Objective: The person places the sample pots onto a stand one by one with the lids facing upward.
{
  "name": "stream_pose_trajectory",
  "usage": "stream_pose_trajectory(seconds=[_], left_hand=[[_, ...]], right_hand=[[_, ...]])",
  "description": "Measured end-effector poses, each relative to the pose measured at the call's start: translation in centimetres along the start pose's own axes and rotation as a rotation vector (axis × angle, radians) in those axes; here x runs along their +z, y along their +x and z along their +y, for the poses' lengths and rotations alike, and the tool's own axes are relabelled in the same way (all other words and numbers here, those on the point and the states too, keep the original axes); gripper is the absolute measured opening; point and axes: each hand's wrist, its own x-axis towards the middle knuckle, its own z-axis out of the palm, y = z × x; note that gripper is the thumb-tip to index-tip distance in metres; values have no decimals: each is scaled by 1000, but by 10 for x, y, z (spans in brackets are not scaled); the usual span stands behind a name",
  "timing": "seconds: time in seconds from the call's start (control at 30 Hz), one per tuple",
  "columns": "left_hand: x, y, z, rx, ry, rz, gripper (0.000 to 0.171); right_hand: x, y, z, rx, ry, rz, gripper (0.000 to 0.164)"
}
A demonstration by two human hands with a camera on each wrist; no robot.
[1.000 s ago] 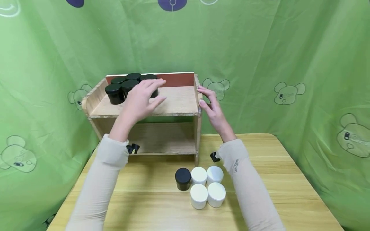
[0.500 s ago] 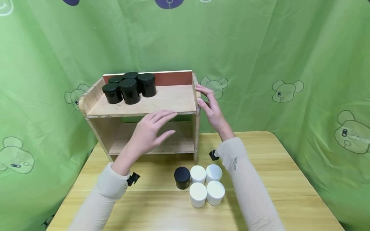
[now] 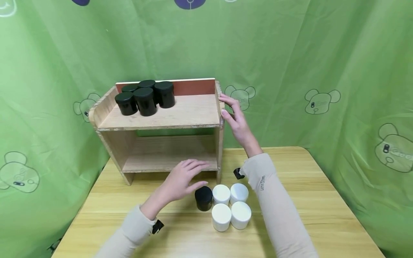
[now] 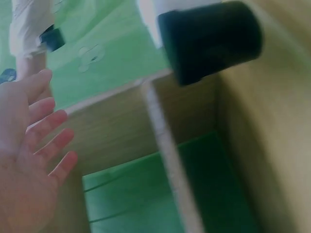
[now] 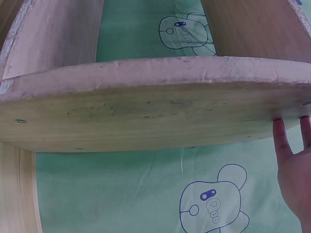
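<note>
The left hand (image 3: 179, 182), thumb spread from its extended fingers, hovers near the black jar (image 3: 203, 200), which stands upright on the table (image 3: 319, 200) beside four white jars (image 3: 221, 218). The right hand (image 3: 238, 123), fingers parted, touches the shelf's (image 3: 196, 113) right side; five more black jars (image 3: 146, 104) stand on its top left.

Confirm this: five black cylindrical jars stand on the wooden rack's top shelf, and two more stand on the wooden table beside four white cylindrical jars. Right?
Not quite: the head view shows only one black cylindrical jar on the wooden table, beside the four white cylindrical jars. The five black cylindrical jars on the wooden rack's top shelf are right.
</note>
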Motion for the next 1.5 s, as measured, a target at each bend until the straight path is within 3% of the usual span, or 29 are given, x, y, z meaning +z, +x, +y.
stream_pose_trajectory(seconds=[0.27,0.53,0.83,1.5], left_hand=[[27,-22,-1,-136,-133,-187,62],[50,-35,-4,-222,-219,-289,76],[68,-45,-5,-270,-261,-321,69],[69,-46,-5,-273,-304,-327,60]], right_hand=[[-1,2,0,9,-10,10,44],[-2,3,-1,12,-15,9,43],[0,0,1,16,-11,4,44],[0,0,1,16,8,2,44]])
